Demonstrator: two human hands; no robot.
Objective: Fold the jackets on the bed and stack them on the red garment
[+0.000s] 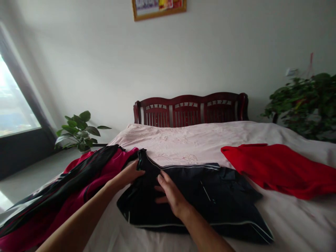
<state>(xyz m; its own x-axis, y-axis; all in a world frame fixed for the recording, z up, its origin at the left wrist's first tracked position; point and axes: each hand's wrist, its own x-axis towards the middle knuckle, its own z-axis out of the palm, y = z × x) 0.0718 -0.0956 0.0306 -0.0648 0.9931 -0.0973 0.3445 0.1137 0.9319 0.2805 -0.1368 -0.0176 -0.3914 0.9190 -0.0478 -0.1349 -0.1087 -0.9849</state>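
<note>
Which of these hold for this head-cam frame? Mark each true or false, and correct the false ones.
1. The left hand and right hand both touch a dark jacket. True.
2. A red garment lies on the bed, right of the dark jacket. True.
3. The left hand holds the red garment. False: it is at the dark jacket's collar, away from the red garment.
4. A potted plant stands on the headboard. False: the potted plant stands near the window, left of the wooden headboard.
5. A framed picture hangs on the wall above the headboard. True.
</note>
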